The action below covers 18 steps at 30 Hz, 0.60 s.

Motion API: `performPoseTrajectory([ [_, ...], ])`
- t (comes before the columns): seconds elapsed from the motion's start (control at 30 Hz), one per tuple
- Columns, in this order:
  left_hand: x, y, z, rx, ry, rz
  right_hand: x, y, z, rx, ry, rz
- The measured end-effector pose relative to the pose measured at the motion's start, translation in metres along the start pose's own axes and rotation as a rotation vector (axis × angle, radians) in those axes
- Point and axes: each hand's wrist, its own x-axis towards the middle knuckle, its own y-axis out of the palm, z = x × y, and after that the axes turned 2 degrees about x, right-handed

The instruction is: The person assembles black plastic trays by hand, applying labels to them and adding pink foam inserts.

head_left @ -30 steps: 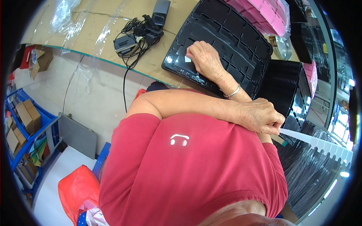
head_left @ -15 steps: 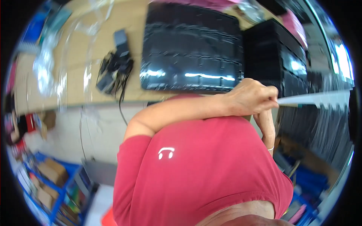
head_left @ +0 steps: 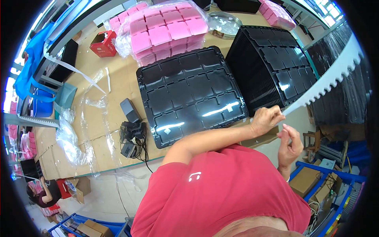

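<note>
My left hand [head_left: 267, 120] reaches across my body to the right, its fingers closed in a pinch. Whatever lies in the pinch, if anything, is hidden. A pale toothed strip [head_left: 321, 87] rises toward the upper right from beside these fingers; I cannot tell if they touch it. Just below, my right hand [head_left: 290, 146] is held up with bent fingers apart and nothing visible in them. The nearest tray is a black plastic one [head_left: 189, 98] with moulded compartments, lying on the table [head_left: 98, 162] left of my hands. A tall stack of similar black trays [head_left: 272, 59] stands behind my hands.
Pink packed blocks [head_left: 169, 29] stand behind the tray. A dark box with tangled cables [head_left: 132, 136], clear plastic film [head_left: 71, 142] and a red carton [head_left: 103, 44] lie leftward. A blue rack with cardboard boxes [head_left: 306, 179] is at right. Another person [head_left: 43, 193] is far left.
My view has shifted, bringing more of the table and pink blocks in. My right hand, partly hidden behind the left before, now shows below it, apart. The left hand stays closed.
</note>
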Motion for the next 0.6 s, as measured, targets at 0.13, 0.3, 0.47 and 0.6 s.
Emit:
performPoseTrajectory([
  [0.13, -0.021, 0.047, 0.085, -0.653, 0.099, 0.073, 0.034, 0.070, 0.022, 0.183, -0.247, 0.287],
  [0.3, -0.031, -0.025, 0.052, -0.184, -0.039, 0.318, 0.088, 0.136, 0.009, 0.435, 0.011, 0.176],
  [0.47, -0.018, -0.200, -0.042, 0.363, -0.336, 0.469, 0.143, 0.218, -0.014, 0.348, -0.010, 0.024],
  [0.6, 0.002, -0.307, -0.051, 1.068, -0.020, -0.036, 0.184, 0.297, -0.040, 0.046, -0.289, -0.116],
])
